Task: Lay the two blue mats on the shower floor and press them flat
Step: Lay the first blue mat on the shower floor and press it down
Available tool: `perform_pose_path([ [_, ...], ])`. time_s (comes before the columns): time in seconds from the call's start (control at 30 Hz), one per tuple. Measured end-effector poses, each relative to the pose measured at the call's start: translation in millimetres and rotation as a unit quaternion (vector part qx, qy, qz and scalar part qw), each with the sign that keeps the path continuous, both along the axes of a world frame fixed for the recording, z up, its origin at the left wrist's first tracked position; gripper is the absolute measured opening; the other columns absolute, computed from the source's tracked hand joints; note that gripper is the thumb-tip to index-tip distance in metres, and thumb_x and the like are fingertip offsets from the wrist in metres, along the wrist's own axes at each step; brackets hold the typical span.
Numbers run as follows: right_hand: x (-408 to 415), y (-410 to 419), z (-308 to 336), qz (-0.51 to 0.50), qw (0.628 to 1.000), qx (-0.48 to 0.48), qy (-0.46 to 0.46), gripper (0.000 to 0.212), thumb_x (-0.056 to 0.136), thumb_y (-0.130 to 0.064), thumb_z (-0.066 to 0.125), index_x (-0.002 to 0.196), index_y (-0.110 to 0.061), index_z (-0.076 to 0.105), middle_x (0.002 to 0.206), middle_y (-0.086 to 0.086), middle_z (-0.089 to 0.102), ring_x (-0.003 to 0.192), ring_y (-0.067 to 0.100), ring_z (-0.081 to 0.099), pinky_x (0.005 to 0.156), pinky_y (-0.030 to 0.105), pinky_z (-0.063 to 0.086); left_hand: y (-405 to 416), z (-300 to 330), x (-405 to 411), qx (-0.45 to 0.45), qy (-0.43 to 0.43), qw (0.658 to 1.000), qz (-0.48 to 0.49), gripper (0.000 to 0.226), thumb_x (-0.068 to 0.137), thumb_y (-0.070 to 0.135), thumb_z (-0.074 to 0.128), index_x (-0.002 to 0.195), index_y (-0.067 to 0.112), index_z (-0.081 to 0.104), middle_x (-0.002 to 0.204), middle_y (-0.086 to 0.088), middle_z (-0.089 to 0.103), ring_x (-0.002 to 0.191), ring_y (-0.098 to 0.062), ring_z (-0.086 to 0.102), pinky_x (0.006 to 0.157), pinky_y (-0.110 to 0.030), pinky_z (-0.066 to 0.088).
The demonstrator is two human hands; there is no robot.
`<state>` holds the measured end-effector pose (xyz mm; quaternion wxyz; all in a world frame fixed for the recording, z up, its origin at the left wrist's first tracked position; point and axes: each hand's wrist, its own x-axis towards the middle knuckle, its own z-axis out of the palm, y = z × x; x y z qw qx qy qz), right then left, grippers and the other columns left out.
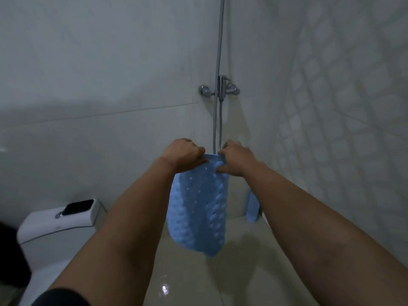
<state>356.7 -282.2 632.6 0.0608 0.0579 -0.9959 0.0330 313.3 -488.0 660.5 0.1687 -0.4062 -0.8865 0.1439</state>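
wet shower floor [220, 272] below; left hand [184, 154] and right hand [235, 157] fingers grip hanging blue mat [196, 217] top edge.

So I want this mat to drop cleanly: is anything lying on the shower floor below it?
Nothing visible. The blue mat hangs from the left hand and right hand over bare wet shower floor. The second blue mat sits off to the right, by the wall.

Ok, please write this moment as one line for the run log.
stage: mat held up, not yet laid | left hand: grips mat top edge | right hand: grips same edge | second mat: at wall | floor: wet
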Motion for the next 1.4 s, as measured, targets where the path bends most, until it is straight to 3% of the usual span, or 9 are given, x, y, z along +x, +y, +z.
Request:
perform_pose_path([
  [0.13,4.3,-10.6,20.8,0.040,0.999,0.011,0.016,0.044,0.074,-0.068,0.069,0.096,-0.030,0.070,0.096,-0.008,0.065,0.097,0.020,0.057,0.093,0.047,0.037,-9.7,32.7,13.1,-0.063,0.052,0.996,0.027,0.047,0.105,0.057,0.032,0.109,0.018,0.058,0.103,-0.007,0.072,0.089,-0.033,0.068,0.070,-0.035,0.041],
  [0.3,11.0,-5.3,30.0,0.098,0.991,-0.091,-0.017,0.046,0.064,-0.065,0.081,0.074,-0.026,0.060,0.070,-0.007,0.061,0.066,0.013,0.058,0.061,0.032,0.045,-21.0,47.5,20.1,-0.085,0.071,0.992,0.055,0.044,0.105,0.055,0.035,0.105,0.018,0.058,0.110,-0.008,0.072,0.096,-0.036,0.069,0.068,-0.036,0.038],
  [0.4,17.3,14.8,18.5,0.081,0.995,-0.015,-0.057,0.055,0.061,-0.074,0.080,0.081,-0.027,0.060,0.075,-0.012,0.059,0.072,0.013,0.056,0.070,0.033,0.046,-25.0,42.9,24.4,-0.075,0.070,0.993,0.060,0.042,0.106,0.054,0.034,0.104,0.019,0.058,0.110,-0.007,0.072,0.096,-0.036,0.069,0.068,-0.035,0.040],
  [0.53,16.7,45.6,-13.8,0.047,0.993,-0.008,-0.106,0.051,0.067,-0.061,0.080,0.104,-0.029,0.066,0.097,-0.008,0.065,0.093,0.018,0.059,0.095,0.045,0.043,-30.1,31.3,25.4,-0.054,0.077,0.993,0.065,0.041,0.107,0.052,0.034,0.102,0.018,0.057,0.106,-0.005,0.072,0.090,-0.035,0.069,0.072,-0.037,0.046],
  [0.7,18.3,79.5,-74.6,0.019,0.974,-0.067,-0.214,0.048,0.072,-0.033,0.083,0.115,-0.019,0.068,0.108,0.003,0.071,0.099,0.026,0.068,0.084,0.036,0.055,-26.1,16.8,26.8,-0.042,0.050,0.996,0.069,0.040,0.108,0.047,0.034,0.101,0.016,0.059,0.107,-0.005,0.073,0.095,-0.032,0.068,0.082,-0.038,0.040],
  [0.9,25.9,112.1,-151.1,-0.040,0.965,-0.112,-0.234,0.032,0.093,-0.035,0.066,0.112,-0.009,0.069,0.110,0.012,0.072,0.100,0.031,0.067,0.081,0.036,0.052,-39.5,-32.3,15.7,-0.027,0.025,0.992,0.118,0.042,0.108,0.045,0.034,0.106,0.016,0.064,0.112,-0.003,0.073,0.107,-0.030,0.057,0.089,-0.040,0.038],
  [1.1,43.4,118.1,-204.0,-0.043,0.957,-0.126,-0.256,0.027,0.098,-0.034,0.056,0.103,-0.012,0.071,0.093,0.005,0.069,0.092,0.025,0.067,0.074,0.034,0.049,-54.7,-122.8,23.1,0.011,-0.105,0.976,0.189,0.035,0.108,0.040,0.040,0.103,0.015,0.065,0.105,-0.009,0.072,0.107,-0.034,0.053,0.085,-0.042,0.036],
  [1.23,58.4,120.8,-250.2,-0.062,0.952,-0.120,-0.275,0.022,0.098,-0.037,0.056,0.103,-0.024,0.073,0.100,0.004,0.073,0.097,0.027,0.069,0.080,0.036,0.053,-61.3,-188.1,46.0,0.087,-0.152,0.963,0.207,0.021,0.093,0.024,0.072,0.078,0.011,0.066,0.075,-0.014,0.069,0.079,-0.036,0.061,0.066,-0.040,0.047],
  [1.4,72.6,120.0,-308.6,-0.055,0.942,-0.070,-0.325,0.036,0.103,-0.046,0.041,0.107,-0.026,0.070,0.110,0.000,0.072,0.103,0.023,0.067,0.085,0.034,0.051,-67.0,-281.9,69.7,0.044,-0.271,0.921,0.276,0.023,0.102,0.030,0.051,0.091,0.018,0.067,0.078,-0.012,0.067,0.088,-0.035,0.060,0.075,-0.041,0.045],
])
